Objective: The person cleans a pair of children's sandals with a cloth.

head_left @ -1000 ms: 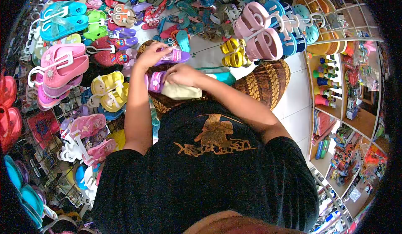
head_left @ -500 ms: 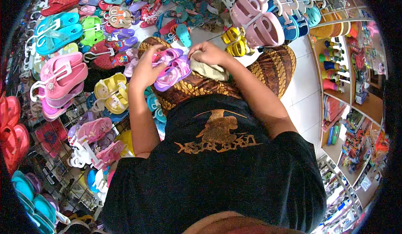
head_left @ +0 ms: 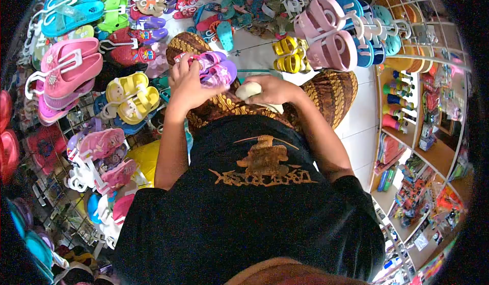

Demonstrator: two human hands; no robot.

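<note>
My left hand (head_left: 187, 87) grips a pair of purple and pink children's sandals (head_left: 220, 72) from the near left side, fingers bent over them and thumb along the lower edge. The sandals are above my lap, over brown patterned fabric (head_left: 330, 99). A bunched cream cloth (head_left: 249, 90) is in my right hand (head_left: 275, 89), just right of the sandals and apart from them. Part of the cloth hangs below the palm; the fingertips are partly hidden.
Sandals on hangers crowd the wire rack at left, including yellow sandals (head_left: 133, 99) and pink shoes (head_left: 76, 66) near my left arm. Pink sandals (head_left: 331, 50) and small yellow sandals (head_left: 289, 55) hang ahead right. Shelves (head_left: 433, 157) with packaged goods stand at right, beyond white floor tiles (head_left: 359, 117).
My right hand has drawn back from the sandals with the cloth, lower and to the right. The left hand has turned further over the sandals. The whole view has shifted slightly.
</note>
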